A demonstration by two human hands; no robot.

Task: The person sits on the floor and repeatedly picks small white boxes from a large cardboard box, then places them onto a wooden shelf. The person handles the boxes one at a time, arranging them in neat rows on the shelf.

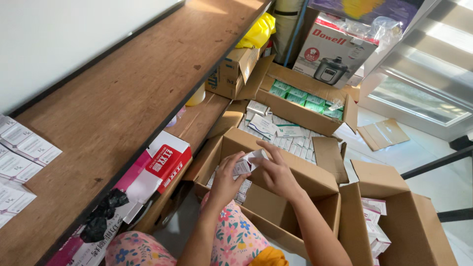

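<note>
Over the open cardboard box [276,207] near you, your left hand [225,181] and right hand [276,173] both pinch one small white carton [245,165], fingers curled around its smooth, flat-sided edges, above similar packs inside.

My left hand [227,181]: forearm rising bare from the lower edge of view, wrist bent slightly inward, fingers curled and closed toward my right hand, thumb side uppermost. My right hand [277,173]: forearm bare, entering from the lower right and angling up to the left, back of hand turned to the camera, fingers bent downward and pinched, index finger extended toward the left hand's fingertips. Both hands: held close together at centre of view, fingertips nearly meeting, elbows out of sight.
</note>
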